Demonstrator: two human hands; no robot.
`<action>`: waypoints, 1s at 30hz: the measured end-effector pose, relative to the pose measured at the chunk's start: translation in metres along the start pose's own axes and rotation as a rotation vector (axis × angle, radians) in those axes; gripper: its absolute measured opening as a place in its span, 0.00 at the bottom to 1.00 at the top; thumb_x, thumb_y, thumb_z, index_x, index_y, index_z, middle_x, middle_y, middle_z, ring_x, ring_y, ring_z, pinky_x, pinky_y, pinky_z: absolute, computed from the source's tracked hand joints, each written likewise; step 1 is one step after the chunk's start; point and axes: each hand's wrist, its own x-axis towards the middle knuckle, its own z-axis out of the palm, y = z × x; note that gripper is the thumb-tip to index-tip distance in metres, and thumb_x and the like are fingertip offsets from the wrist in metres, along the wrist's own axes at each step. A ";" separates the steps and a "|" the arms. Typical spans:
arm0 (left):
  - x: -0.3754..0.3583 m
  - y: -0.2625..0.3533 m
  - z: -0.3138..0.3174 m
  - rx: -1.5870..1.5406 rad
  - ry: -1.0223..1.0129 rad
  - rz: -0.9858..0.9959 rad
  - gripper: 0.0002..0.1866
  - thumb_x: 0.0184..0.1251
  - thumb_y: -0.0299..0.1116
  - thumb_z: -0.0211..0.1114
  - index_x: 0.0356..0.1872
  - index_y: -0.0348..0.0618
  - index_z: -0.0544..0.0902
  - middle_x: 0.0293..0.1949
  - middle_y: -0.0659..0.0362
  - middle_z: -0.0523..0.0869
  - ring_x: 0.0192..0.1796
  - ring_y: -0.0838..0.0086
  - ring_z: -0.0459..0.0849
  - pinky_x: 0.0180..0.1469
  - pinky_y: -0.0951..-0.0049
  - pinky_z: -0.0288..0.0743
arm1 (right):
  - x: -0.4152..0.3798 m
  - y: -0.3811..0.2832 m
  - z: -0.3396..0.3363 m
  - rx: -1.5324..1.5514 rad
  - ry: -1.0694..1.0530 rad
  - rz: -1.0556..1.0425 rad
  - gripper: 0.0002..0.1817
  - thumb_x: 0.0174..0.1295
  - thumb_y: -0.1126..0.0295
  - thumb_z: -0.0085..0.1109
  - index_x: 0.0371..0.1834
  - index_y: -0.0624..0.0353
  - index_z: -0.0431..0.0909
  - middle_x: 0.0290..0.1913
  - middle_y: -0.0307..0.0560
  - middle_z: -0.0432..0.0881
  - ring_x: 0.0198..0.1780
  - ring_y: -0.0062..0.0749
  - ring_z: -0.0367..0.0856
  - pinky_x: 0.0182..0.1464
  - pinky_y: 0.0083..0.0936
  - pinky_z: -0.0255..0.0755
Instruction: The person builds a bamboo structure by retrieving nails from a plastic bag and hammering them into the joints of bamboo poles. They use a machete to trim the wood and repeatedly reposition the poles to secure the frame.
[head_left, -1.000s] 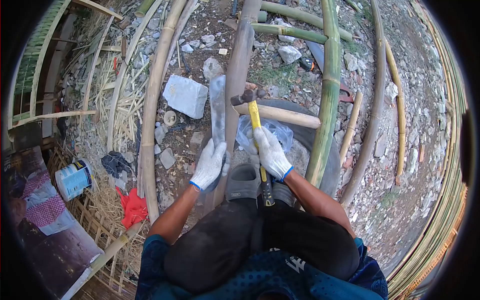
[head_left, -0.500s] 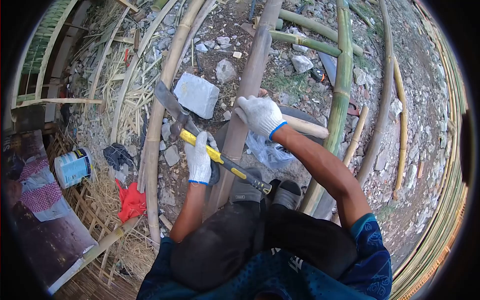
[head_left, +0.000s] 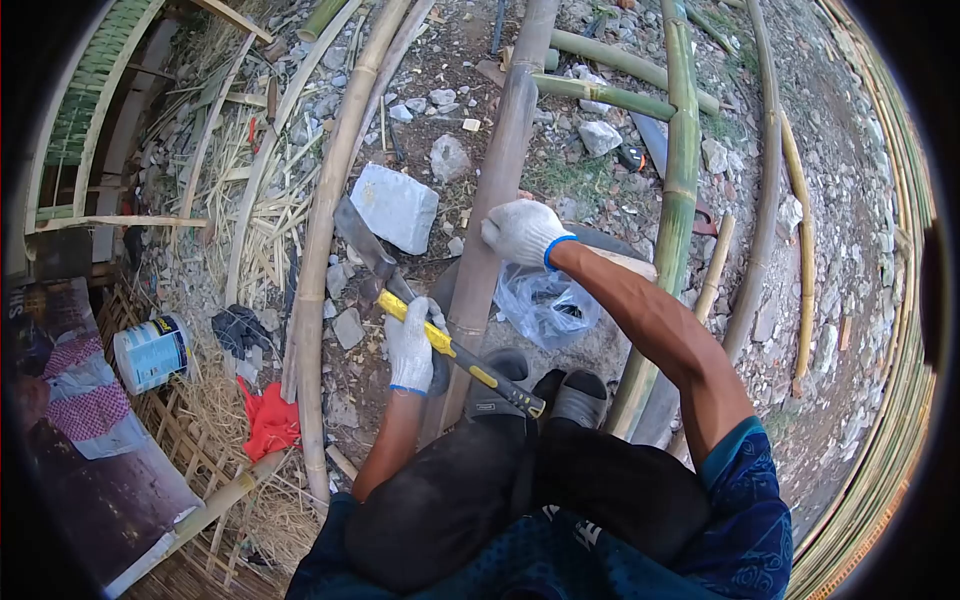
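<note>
My left hand (head_left: 409,345), in a white knit glove with a blue cuff, is closed around the yellow-and-black handle of a hammer (head_left: 462,362). The hammer's dark metal head, with a long flat blade, points up and to the left. My right hand (head_left: 527,233), gloved the same way, is curled closed against the brownish bamboo pole (head_left: 496,190) that runs between my hands. Whatever its fingertips may pinch there is hidden. Below the right wrist lies a clear plastic bag (head_left: 548,305) with dark contents I cannot identify.
A pale stone block (head_left: 394,208) sits left of the pole. Green bamboo (head_left: 684,150) with crosspieces stands to the right, near a saw blade (head_left: 652,138) and tape measure (head_left: 631,157). A paint bucket (head_left: 153,354) and red cloth (head_left: 269,415) lie left on rubble and straw.
My left hand and the hammer have shifted slightly down and right. My right hand has drawn a little back across the pole, its fingers more curled. The view has tilted slightly.
</note>
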 end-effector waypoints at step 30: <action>-0.001 0.012 -0.014 0.149 0.000 -0.009 0.10 0.78 0.38 0.65 0.42 0.41 0.79 0.29 0.60 0.82 0.27 0.74 0.82 0.29 0.71 0.80 | 0.018 0.014 -0.006 0.280 -0.145 0.265 0.25 0.68 0.53 0.52 0.33 0.64 0.90 0.37 0.67 0.90 0.43 0.61 0.91 0.55 0.50 0.84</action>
